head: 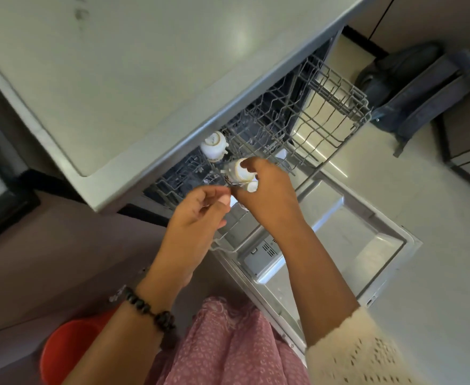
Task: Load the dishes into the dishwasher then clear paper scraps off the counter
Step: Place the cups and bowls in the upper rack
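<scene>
**Second cup going into the upper rack; counter scraps not yet in sight**

A pale counter (133, 79) is filling the upper left of the view, and under its edge the dishwasher (325, 245) is standing open, with its door (347, 226) lying flat toward the person and the grey upper rack (311, 115) pulled out above it. A dark backpack (422, 87) is resting on the light floor to the right, and a red bucket (70, 351) is showing at the bottom left.

One white cup (214, 145) is already sitting upside down in the rack, close under the counter edge. The right hand (267, 190) is gripping a second white cup (239, 170) from above, fingers curled round it, and is holding it just beside the first one, over the rack wires. Something small and white is also showing under this hand, but it is not possible to say what it is. The left hand (200, 209), with a beaded bracelet (147, 309) on the wrist, is hovering near the right one with fingers curled and thumb pressed to them; whether it is pinching a rack wire or nothing, the view is not showing.

By this picture, the loading seems to be at an early stage: one cup placed, one in hand, most of the rack bare. No paper scraps are visible on the part of the counter in view, so the clearing step is probably still waiting.
</scene>
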